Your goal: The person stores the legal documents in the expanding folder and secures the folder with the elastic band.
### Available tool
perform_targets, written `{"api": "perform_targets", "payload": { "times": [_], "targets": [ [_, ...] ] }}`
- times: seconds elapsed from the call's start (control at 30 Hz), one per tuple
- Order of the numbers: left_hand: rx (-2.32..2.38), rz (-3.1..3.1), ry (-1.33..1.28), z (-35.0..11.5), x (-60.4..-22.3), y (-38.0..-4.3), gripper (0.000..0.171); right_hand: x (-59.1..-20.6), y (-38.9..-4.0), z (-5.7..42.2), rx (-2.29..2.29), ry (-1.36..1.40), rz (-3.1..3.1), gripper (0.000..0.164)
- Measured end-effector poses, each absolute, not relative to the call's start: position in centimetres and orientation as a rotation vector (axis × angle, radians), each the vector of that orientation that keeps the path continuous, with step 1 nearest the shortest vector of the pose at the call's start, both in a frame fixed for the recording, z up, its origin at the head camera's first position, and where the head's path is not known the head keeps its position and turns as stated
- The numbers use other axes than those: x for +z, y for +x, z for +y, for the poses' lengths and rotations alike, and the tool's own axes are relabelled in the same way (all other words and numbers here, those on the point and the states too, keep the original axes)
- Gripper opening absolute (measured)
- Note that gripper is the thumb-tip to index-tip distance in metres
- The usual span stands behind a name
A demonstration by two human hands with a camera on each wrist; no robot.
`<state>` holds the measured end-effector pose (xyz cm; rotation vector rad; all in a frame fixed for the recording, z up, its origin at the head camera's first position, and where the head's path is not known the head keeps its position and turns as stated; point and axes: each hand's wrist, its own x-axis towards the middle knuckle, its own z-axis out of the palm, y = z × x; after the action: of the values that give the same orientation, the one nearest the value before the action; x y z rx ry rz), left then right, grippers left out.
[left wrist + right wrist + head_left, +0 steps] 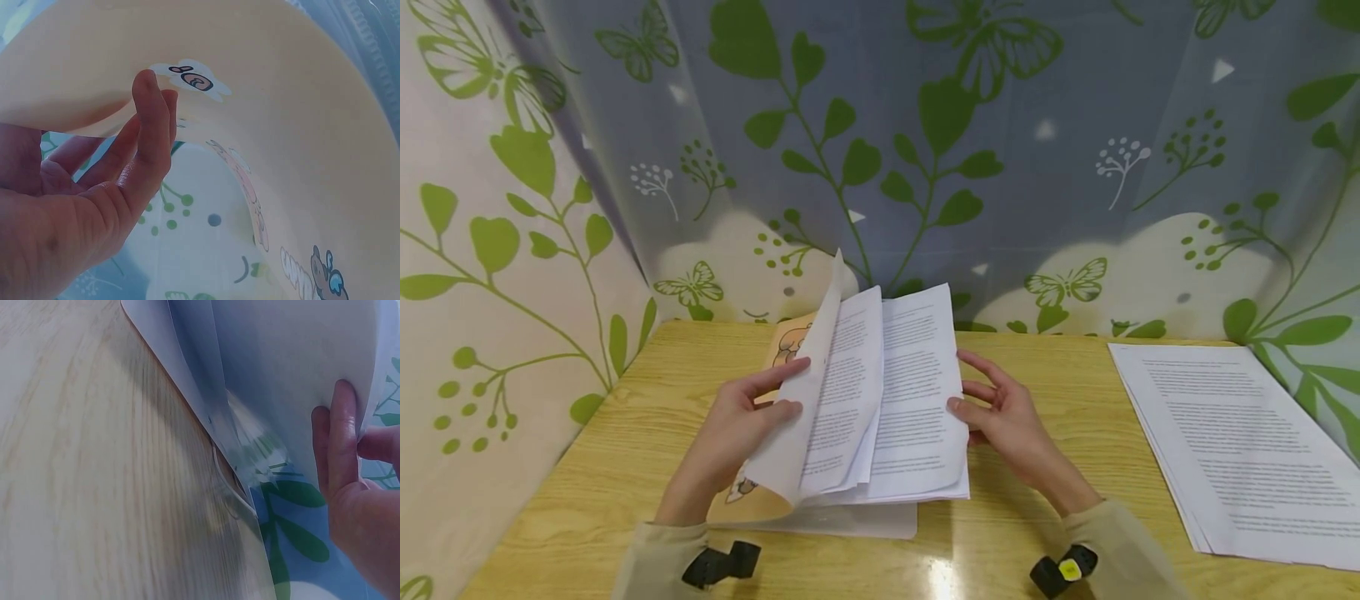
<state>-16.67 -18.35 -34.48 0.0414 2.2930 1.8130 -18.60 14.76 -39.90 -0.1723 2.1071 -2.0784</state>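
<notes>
A folder cover (811, 425) with a tan cartoon outside and a pale inside stands raised at the left. My left hand (733, 429) grips it, thumb on the pale side. In the left wrist view, fingers of the left hand (94, 206) lie against the tan side (300, 119). Printed sheets (917, 392) stand tilted to the right of the cover, fanned into at least two parts. My right hand (1011, 425) pinches their right edge, thumb in front; in the right wrist view, its fingers (342, 437) press the back of the paper (287, 369).
A translucent plastic sheet (880, 522) lies under the papers on the wooden table (1037, 367). Another stack of printed pages (1232, 450) rests at the right. A patterned curtain (880, 167) hangs behind the table and along its sides.
</notes>
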Motion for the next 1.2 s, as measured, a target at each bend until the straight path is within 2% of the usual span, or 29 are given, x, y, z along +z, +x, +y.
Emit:
{"api": "perform_targets", "payload": {
  "times": [1.2],
  "targets": [
    [1.819,2.309,0.057,-18.1,-34.3,-16.5,0.055,-40.4,-19.0,12.1,-2.131,-0.197,2.007,0.069]
  ]
}}
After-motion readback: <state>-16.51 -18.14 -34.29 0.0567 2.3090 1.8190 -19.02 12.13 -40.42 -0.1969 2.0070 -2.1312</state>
